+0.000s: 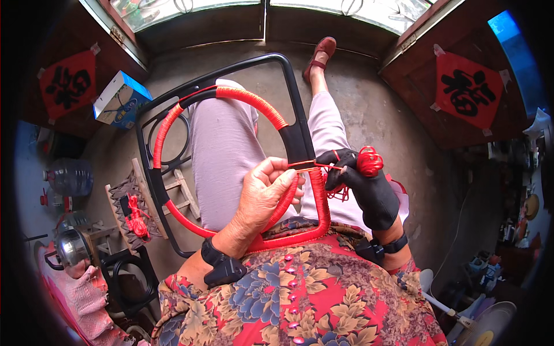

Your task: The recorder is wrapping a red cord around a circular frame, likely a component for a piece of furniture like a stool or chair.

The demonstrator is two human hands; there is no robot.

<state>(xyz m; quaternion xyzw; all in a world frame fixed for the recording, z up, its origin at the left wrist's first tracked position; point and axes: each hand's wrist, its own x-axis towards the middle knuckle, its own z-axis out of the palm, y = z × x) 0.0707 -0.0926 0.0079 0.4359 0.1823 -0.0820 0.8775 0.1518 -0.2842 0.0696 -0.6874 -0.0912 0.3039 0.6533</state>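
A black metal frame (295, 86) with an inner ring rests across my lap, tilted. Red cord (171, 130) is wound tightly round stretches of the ring and along the near right side, with bare black between them. My bare left hand (258, 199) is closed at the right side of the ring, thumb and fingers pinching cord there. In a black glove (378, 199), my right hand is closed just to the right, holding a taut red strand that runs to the frame. A small bundle of red cord (370, 161) sits at the gloved hand; some loops hang below it.
A low wooden stool (138, 199) at left carries another red cord bundle (137, 216). Beyond it are a blue-white box (121, 101), a large water bottle (72, 176) and a metal pot (73, 249). Another black frame (130, 282) stands near left. Doors (202, 29) close the far side.
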